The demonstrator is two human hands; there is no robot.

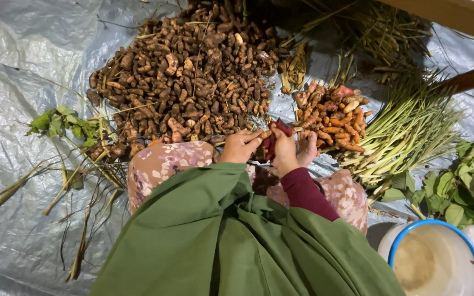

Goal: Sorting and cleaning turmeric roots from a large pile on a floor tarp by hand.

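Observation:
My left hand (239, 146) is closed around a small orange-brown root (265, 134) just in front of my knees. Touching it, my right hand (292, 152) grips a red-handled tool (282, 127) whose blade I cannot make out. A big heap of brown unpeeled roots (185, 71) lies on the grey tarp (17, 82) beyond the left hand. A smaller pile of cleaner orange roots (333, 118) sits just beyond the right hand. A green cloth (220, 241) and flowered fabric (163, 164) cover my lap and knees.
A bundle of pale green stalks (407, 131) lies to the right of the orange pile, with leafy greens (464, 186) beside it. A white basin with a blue rim (412, 241) stands at the lower right. Loose stems and leaves (64, 123) are scattered on the left.

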